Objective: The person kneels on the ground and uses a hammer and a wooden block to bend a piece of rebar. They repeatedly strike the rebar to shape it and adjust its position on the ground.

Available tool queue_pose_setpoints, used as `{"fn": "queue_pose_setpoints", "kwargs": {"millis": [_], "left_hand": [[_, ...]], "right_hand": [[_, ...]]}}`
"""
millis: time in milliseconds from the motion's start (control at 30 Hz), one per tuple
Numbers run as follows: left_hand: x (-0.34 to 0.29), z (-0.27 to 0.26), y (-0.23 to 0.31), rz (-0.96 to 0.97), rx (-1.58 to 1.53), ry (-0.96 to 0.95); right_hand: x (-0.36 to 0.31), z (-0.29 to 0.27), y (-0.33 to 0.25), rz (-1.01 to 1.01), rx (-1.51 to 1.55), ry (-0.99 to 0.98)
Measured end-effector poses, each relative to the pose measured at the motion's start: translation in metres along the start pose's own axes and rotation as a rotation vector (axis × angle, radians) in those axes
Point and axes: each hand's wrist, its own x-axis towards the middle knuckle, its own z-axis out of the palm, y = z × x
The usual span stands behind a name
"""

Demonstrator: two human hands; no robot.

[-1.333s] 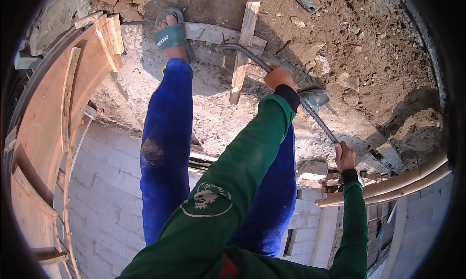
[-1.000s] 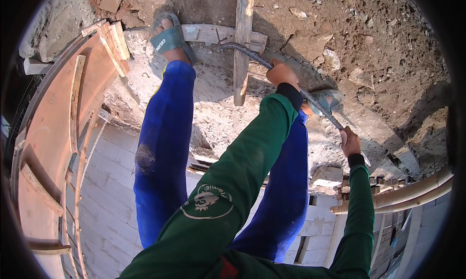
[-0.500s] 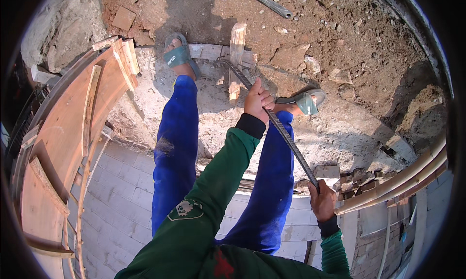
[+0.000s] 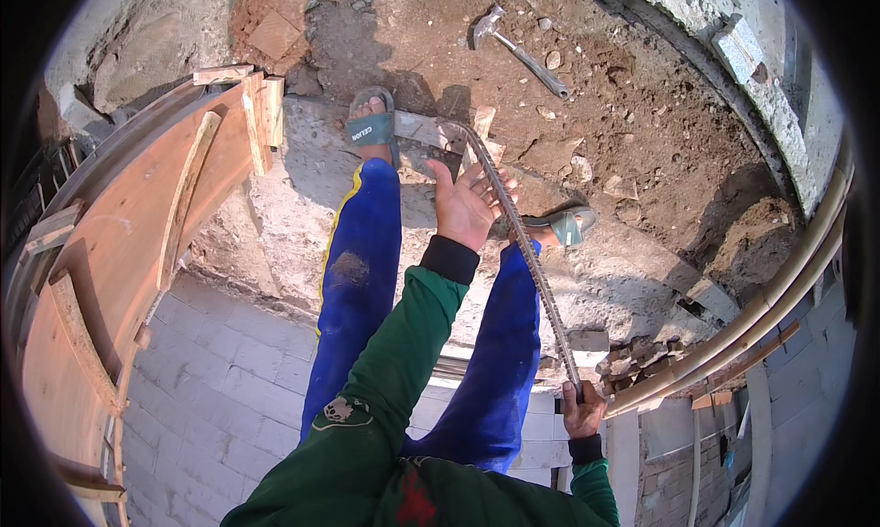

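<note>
A long ribbed steel bar (image 4: 527, 257) with a hooked far end runs from the lower right up to a wooden plank (image 4: 431, 131) near my feet. My right hand (image 4: 583, 410) grips the bar's near end. My left hand (image 4: 465, 206) is raised with fingers spread, its fingertips beside the middle of the bar and not wrapped around it. Blue trousers and grey-green sandals (image 4: 371, 128) stand on a rough concrete ledge (image 4: 284, 197).
A claw hammer (image 4: 518, 50) lies on the dirt at the top. Curved wooden formwork (image 4: 119, 252) fills the left side. Curved pipes (image 4: 742, 334) and a block wall (image 4: 220, 389) lie below and to the right. Rubble is scattered on the dirt.
My left hand has let go of the bar and opened. The view has shifted so the hammer now shows at the top. My right hand stays on the bar's near end.
</note>
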Motion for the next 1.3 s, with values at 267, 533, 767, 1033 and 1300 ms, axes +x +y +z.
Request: {"fn": "queue_pose_setpoints", "kwargs": {"millis": [267,533,767,1033,1300], "left_hand": [[0.061,0.032,0.134,-0.186,0.307,-0.199],[0.015,0.022,0.176,0.079,-0.035,-0.135],[-0.031,0.004,0.205,0.048,0.312,-0.019],[-0.052,0.019,0.113,0.222,0.520,0.259],[-0.114,0.020,0.037,0.147,0.069,0.256]], "right_hand": [[-0.053,-0.037,-0.050,0.006,-0.017,0.071],[-0.064,-0.049,-0.119,-0.017,0.102,0.029],[-0.034,-0.079,-0.087,-0.291,-0.188,0.143],[-0.026,-0.149,-0.005,-0.348,-0.216,0.117],[-0.028,-0.188,0.109,-0.324,-0.095,-0.188]]}}
